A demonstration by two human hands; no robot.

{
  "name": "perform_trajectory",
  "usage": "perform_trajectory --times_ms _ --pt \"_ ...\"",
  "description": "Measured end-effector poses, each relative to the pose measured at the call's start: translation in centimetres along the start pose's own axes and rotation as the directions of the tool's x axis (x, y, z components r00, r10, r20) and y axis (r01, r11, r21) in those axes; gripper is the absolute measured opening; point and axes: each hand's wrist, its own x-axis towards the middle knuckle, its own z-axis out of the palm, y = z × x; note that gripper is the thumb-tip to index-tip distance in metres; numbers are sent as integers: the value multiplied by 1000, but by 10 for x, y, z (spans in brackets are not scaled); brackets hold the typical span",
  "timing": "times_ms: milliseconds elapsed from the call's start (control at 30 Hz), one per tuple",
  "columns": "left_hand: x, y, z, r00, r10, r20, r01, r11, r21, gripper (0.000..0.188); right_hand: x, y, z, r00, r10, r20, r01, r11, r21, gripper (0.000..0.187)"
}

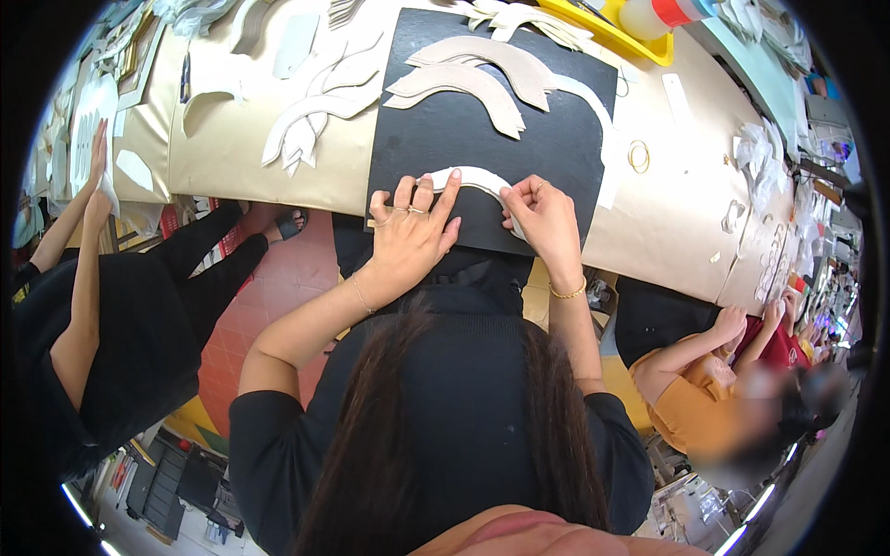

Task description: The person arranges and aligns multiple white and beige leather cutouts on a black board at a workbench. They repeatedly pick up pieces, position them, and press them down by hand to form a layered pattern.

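A white curved strip [478, 175] arches near the front edge of a black board [473, 125]. My left hand [413, 222] lies over its left part with the fingers spread, the index fingertip pressing on the strip. At the strip's right end, my right hand [545, 215] pinches the edge between thumb and fingers. Farther back on the same board sit overlapping stacks of beige curved pieces [464, 85]. A thin pale curved strip [589, 93] extends from them along the board's right side.
More pale curved pieces [320, 107] are spread left of the board on the gold-covered table [222, 148]. A yellow tray [612, 32] stands at the back right, with a yellow ring [639, 156] nearer. Co-workers sit or stand on both sides, one in an orange top [691, 398].
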Motion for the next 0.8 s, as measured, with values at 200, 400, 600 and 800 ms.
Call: perform_trajectory --times_ms 200,400,600,800 --pt "2 4 2 1000 -7 8 7 1000 18 66 -1 -3 2 999 -41 -14 40 996 -78 25" --pt "4 9 -1 999 -12 45 13 1000 -26 67 1 -5 5 998 -56 -25 50 979 -198 24" --pt "13 28 12 981 171 92 -143 958 -250 69 -4 -4 7 983 -138 -124 91 940 -330 21" --pt "11 23 19 982 179 55 -160 955 -251 67 -31 14 -6 997 58 -42 -59 998 -28 25"
